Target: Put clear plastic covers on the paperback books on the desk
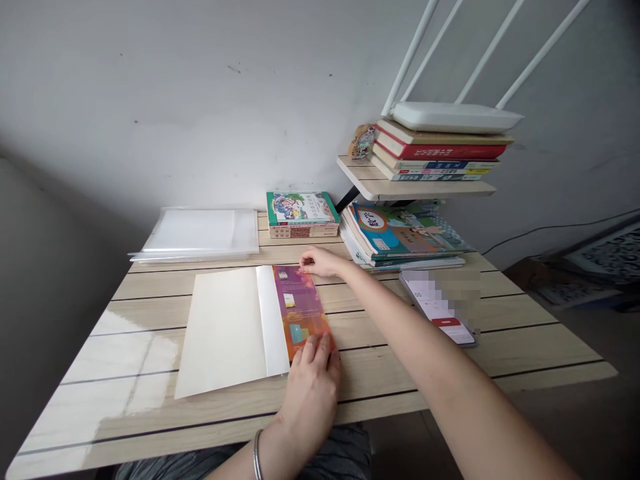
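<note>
**A:** Clear plastic sleeves (200, 235) are lying stacked at the far left of the counter (450, 373), well apart from the hands. What is sitting in front of the person?

**B:** A cream cover (225, 330) is lying open and flat mid-counter, and a pink-and-orange flap (301, 308) is lying along its right side. Both hands are working on that flap.

**A:** How are they holding it?

**B:** The left hand (311, 373) is pressing on the near end, its grip spread flat, fingers side by side, clasping nothing. The right hand (320, 261) is reaching to the far end, fingertips drawn together at the top corner. I cannot tell whether that grip is pinching the edge or only pressing it.

**A:** What is making this go well, in your view?

**B:** I am judging that the flap is being laid square. The near end is wanting firm, even weight so nothing is creeping, while the far corner is lining up with the cover's top edge. Any smoothing is best running along the fold, not across it, or the paper is risking a crease.

**A:** And to the right?

**B:** A pile of books (400, 237) and a phone (440, 310) are lying near the right forearm, so that elbow is needing care.
</note>
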The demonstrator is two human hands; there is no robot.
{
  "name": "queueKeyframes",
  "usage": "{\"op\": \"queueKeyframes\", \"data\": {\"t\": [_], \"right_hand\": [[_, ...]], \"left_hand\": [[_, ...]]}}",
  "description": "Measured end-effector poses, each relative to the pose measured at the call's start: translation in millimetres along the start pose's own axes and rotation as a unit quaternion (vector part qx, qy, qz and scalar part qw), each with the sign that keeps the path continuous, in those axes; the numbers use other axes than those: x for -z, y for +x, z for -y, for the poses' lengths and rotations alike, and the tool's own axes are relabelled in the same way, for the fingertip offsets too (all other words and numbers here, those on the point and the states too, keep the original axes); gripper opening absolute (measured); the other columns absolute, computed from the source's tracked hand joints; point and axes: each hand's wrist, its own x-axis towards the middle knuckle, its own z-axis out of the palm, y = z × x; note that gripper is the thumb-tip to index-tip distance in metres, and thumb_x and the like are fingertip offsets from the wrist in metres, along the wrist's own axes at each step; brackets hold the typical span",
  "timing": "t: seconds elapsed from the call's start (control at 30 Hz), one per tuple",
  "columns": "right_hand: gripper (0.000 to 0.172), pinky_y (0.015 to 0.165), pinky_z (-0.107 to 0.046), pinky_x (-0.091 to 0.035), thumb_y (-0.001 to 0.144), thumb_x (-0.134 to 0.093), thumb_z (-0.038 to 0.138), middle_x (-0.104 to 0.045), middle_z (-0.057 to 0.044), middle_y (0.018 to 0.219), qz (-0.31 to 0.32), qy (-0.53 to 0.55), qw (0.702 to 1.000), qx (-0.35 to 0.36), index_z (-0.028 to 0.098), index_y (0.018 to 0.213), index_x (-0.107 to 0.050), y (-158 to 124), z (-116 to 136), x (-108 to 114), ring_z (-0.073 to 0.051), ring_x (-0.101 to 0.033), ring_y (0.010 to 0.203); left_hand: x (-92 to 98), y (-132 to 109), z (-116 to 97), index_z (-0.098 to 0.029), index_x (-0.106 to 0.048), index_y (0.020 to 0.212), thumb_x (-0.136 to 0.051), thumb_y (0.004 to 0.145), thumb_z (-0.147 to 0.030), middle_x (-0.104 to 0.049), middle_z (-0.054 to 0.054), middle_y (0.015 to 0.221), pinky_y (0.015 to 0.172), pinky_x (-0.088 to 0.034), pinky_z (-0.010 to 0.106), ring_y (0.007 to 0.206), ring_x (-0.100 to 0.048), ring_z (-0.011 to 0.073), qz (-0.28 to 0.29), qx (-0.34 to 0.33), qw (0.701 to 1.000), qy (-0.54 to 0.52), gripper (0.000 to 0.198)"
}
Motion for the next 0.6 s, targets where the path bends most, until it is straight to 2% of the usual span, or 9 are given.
{"op": "queueKeyframes", "data": {"t": [0.1,0.23,0.33,0.43,0.5,0.57,0.6], "right_hand": [[0.009,0.064,-0.022,-0.039,0.074,-0.069,0.025,-0.06,-0.001,0.074,-0.011,-0.004,1.0,-0.004,0.018,0.071,-0.065,-2,3,-1,-0.014,-0.054,0.072],[0.009,0.067,-0.024,-0.042,0.074,-0.07,0.024,-0.06,-0.003,0.084,-0.036,-0.01,0.999,-0.018,0.017,0.078,-0.065,-6,6,-2,-0.013,-0.054,0.07],[0.015,0.075,-0.027,-0.045,0.078,-0.066,0.026,-0.06,-0.006,0.095,-0.062,-0.011,0.998,-0.027,0.017,0.09,-0.066,-12,10,-5,-0.015,-0.057,0.077],[0.041,0.09,-0.035,-0.042,0.082,-0.061,0.034,-0.056,-0.013,0.116,-0.104,-0.019,0.994,-0.031,0.015,0.117,-0.057,-31,16,-11,-0.023,-0.055,0.103],[0.066,0.101,-0.043,-0.035,0.079,-0.063,0.043,-0.048,-0.017,0.131,-0.125,-0.037,0.991,-0.029,0.015,0.135,-0.043,-54,20,-19,-0.029,-0.045,0.12],[0.088,0.103,-0.048,-0.031,0.072,-0.068,0.048,-0.04,-0.016,0.142,-0.113,-0.053,0.991,-0.037,0.018,0.145,-0.028,-82,24,-29,-0.033,-0.038,0.127],[0.094,0.103,-0.049,-0.031,0.069,-0.069,0.047,-0.037,-0.015,0.145,-0.104,-0.06,0.991,-0.053,0.02,0.147,-0.023,-96,25,-34,-0.034,-0.036,0.129]], "left_hand": [[-5.5,-2,5,-0.01,-0.058,0.123,-0.052,0.087,-0.02,-0.048,0.022,0.138,0.101,-0.044,0.049,0.13,-0.041,0.036,-0.038,-0.026,0.999,0.013,0.038],[-12.6,-4,9,-0.012,-0.058,0.124,-0.051,0.089,-0.023,-0.051,0.021,0.136,0.102,-0.043,0.046,0.128,-0.044,0.0339,-0.054,-0.04,0.997,0.023,0.037],[-13.0,-5,9,-0.013,-0.056,0.126,-0.049,0.089,-0.02,-0.051,0.019,0.136,0.103,-0.042,0.043,0.128,-0.045,0.0316,-0.057,-0.028,0.998,0.018,0.039],[-12.0,-6,9,-0.014,-0.054,0.129,-0.05,0.088,-0.019,-0.051,0.018,0.137,0.103,-0.043,0.042,0.129,-0.045,0.0305,-0.056,-0.027,0.998,0.008,0.042],[-12.7,-6,10,-0.015,-0.053,0.13,-0.05,0.087,-0.018,-0.05,0.019,0.137,0.103,-0.043,0.043,0.129,-0.045,0.031,-0.058,-0.026,0.998,0.004,0.043],[-14.3,-7,10,-0.016,-0.053,0.13,-0.05,0.087,-0.017,-0.05,0.019,0.138,0.103,-0.043,0.044,0.129,-0.044,0.0313,-0.06,-0.021,0.998,0.0,0.044],[-15.1,-7,10,-0.016,-0.053,0.13,-0.05,0.087,-0.017,-0.049,0.019,0.138,0.103,-0.043,0.045,0.129,-0.044,0.0313,-0.062,-0.019,0.998,-0.001,0.044]]}}
